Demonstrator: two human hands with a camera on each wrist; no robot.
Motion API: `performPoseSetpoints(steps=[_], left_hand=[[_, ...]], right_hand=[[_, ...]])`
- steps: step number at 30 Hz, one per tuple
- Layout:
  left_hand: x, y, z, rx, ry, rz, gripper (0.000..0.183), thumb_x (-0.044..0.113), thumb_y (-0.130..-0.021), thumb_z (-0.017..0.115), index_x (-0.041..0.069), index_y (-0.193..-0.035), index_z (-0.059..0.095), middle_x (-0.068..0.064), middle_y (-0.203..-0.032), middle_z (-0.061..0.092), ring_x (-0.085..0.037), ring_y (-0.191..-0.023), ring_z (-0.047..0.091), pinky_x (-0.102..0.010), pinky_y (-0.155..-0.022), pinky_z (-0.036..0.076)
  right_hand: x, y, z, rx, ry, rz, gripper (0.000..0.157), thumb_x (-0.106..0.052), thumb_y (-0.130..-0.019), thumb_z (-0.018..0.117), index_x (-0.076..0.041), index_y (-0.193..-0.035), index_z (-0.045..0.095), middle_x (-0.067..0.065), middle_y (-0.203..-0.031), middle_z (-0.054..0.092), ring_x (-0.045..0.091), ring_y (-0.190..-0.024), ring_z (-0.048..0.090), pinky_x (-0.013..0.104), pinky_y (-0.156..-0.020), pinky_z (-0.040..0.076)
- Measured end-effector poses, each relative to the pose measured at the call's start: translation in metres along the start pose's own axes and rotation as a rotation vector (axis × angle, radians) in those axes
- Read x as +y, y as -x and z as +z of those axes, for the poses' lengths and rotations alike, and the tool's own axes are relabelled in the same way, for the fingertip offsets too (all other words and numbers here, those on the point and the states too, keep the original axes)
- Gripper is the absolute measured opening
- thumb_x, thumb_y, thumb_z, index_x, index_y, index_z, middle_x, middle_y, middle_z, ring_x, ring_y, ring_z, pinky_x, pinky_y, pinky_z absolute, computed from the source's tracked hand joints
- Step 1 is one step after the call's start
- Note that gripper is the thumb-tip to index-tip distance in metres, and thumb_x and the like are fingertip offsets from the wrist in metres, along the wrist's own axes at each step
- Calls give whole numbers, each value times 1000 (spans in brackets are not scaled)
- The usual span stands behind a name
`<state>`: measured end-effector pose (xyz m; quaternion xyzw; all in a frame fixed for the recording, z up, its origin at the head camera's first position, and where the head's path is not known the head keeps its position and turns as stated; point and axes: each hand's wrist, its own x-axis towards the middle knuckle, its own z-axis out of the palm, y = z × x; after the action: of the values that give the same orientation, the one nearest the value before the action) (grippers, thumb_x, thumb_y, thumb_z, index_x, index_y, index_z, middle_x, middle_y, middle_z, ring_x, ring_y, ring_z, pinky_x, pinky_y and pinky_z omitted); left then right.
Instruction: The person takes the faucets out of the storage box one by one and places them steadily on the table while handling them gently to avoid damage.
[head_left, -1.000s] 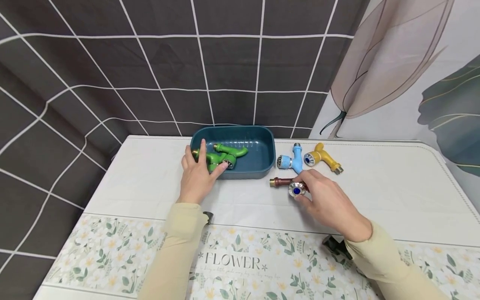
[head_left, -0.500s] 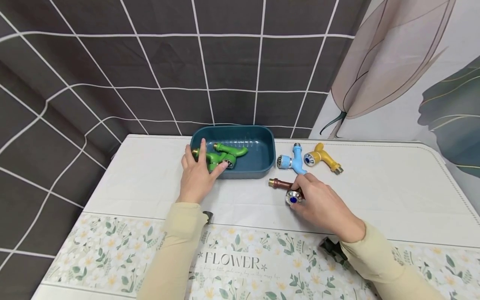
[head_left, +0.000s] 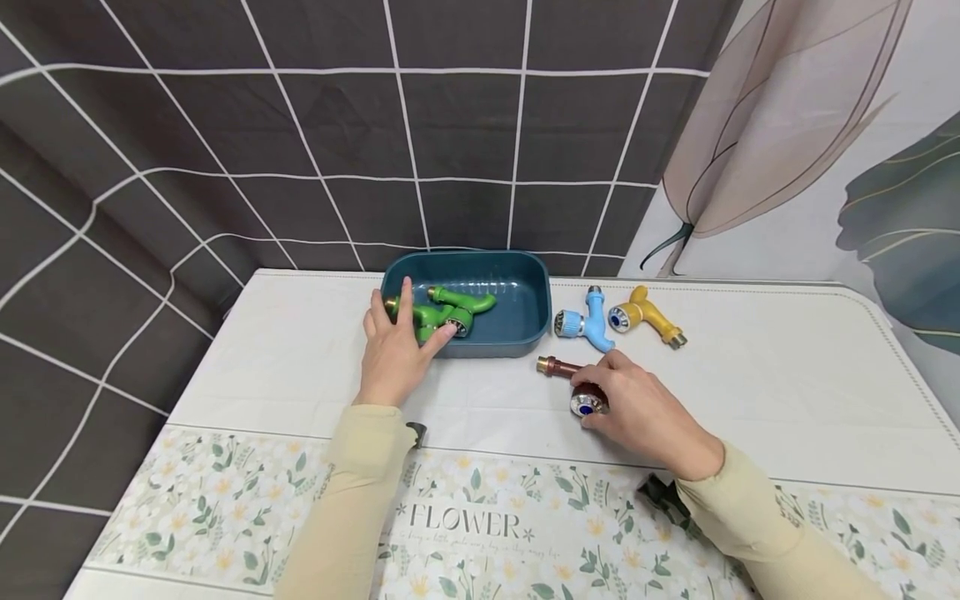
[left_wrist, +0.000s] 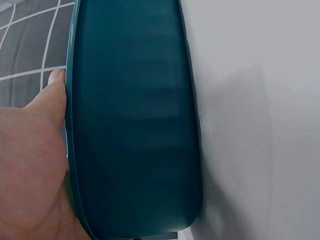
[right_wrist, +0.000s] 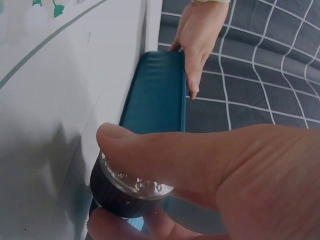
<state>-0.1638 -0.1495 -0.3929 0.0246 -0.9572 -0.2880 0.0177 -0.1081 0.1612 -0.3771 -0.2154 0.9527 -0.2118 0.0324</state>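
Note:
My right hand [head_left: 645,410] pinches a dark red tap [head_left: 561,367] around its body and silver-and-blue knob [head_left: 587,404]; the spout is hidden by the hand. In the right wrist view, thumb and fingers clasp the dark knob [right_wrist: 127,192] from both sides. My left hand [head_left: 393,354] lies over the left end of a teal basin [head_left: 525,343], fingers spread across the rim. Two green taps [head_left: 461,304] lie in the basin under and beside these fingers. Beyond my right hand are a light blue tap [head_left: 595,323] and a yellow tap [head_left: 647,315].
The basin stands at the table's back edge, against a dark curtain [head_left: 465,142] with white grid lines. A white cloth [head_left: 300,358] with a floral band [head_left: 480,525] covers the table. Dark wrist mounts [head_left: 663,500] sit by the sleeves.
My right hand has shifted slightly left and toward me, turning the dark red tap so its knob sits lower and nearer. The left hand and the other taps stay in place.

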Motion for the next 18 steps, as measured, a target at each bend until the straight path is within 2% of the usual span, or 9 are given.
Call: performPoseSetpoints(steps=[8, 18], left_hand=[[1, 0, 0, 2, 3, -13, 96, 62, -93, 60, 23, -164, 7, -26, -165, -5, -44, -150, 4, -58, -101, 44], [2, 0, -1, -3, 0, -12, 97, 62, -93, 59, 23, -164, 6, -27, -165, -6, -43, -150, 4, -57, -102, 43]], right_hand=[[2, -2, 2, -11, -11, -1, 37, -12, -72, 92, -13, -105, 74, 3, -94, 55, 16, -74, 51, 33, -67, 46], [3, -3, 3, -14, -13, 34, 32, -8, -74, 89, -12, -102, 73, 4, -92, 54, 18, -75, 51, 36, -69, 47]])
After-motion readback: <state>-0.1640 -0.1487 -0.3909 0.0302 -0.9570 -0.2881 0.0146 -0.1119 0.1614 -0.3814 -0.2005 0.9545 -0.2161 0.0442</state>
